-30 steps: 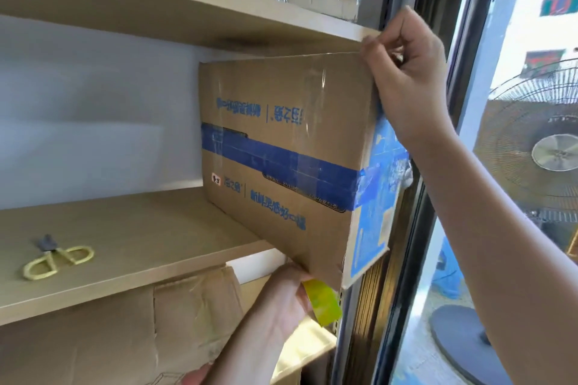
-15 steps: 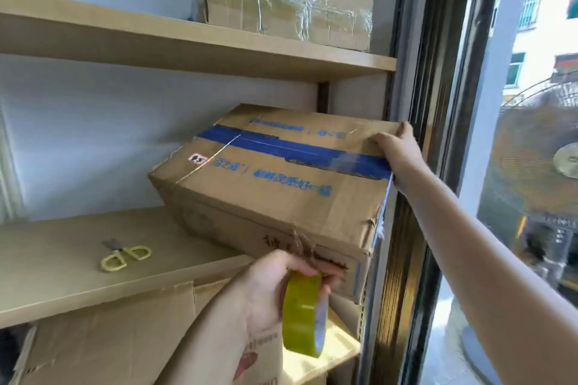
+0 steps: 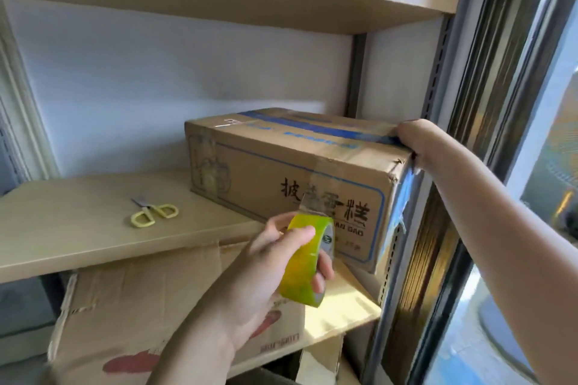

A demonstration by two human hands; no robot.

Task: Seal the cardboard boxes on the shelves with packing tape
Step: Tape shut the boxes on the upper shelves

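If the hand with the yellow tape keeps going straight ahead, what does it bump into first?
Most likely the front face of the cardboard box. The left hand holds the tape roll just before it, a strip already stretched onto the box. Depth is hard to judge.

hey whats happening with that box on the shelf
A person is taping a cardboard box that sits flat on the middle shelf. The left hand grips a roll of clear packing tape, with a strip running from the roll up the box's front face. The right hand holds the box's top right corner. Yellow-handled scissors lie on the shelf nearby.
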